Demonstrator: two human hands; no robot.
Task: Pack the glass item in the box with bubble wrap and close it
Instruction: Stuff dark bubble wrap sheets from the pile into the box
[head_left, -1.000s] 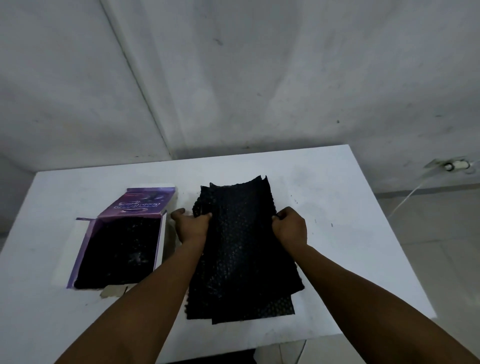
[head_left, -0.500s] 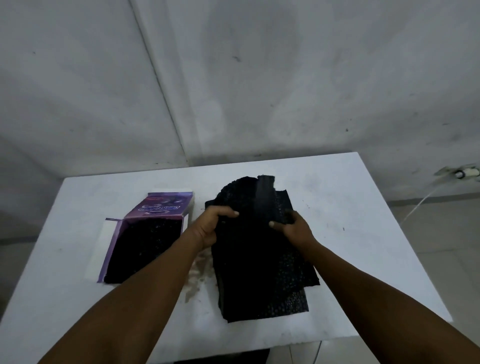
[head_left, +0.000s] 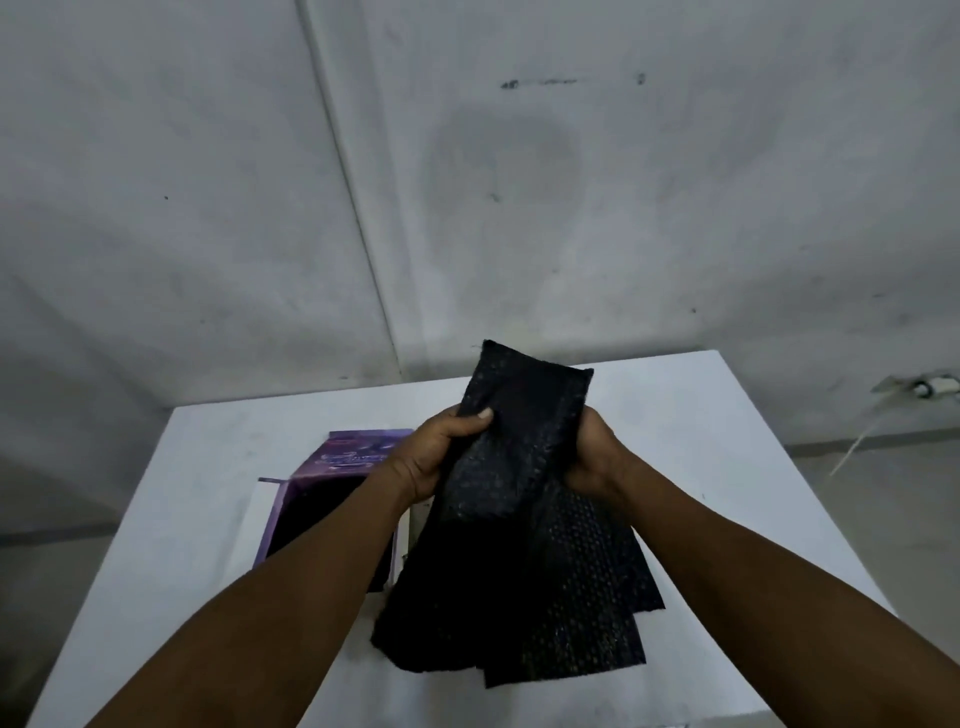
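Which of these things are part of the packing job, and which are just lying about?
Part of the job:
black bubble wrap, gripped by left hand and right hand
open purple box

Just lying about:
white table
wall cable

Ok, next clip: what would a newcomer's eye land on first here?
First, the black bubble wrap at centre, gripped at its upper end by the left hand and right hand and raised, its lower end trailing towards the white table. Next, the open purple box lying to the left, its inside dark and partly hidden by the left forearm. No glass item can be made out.
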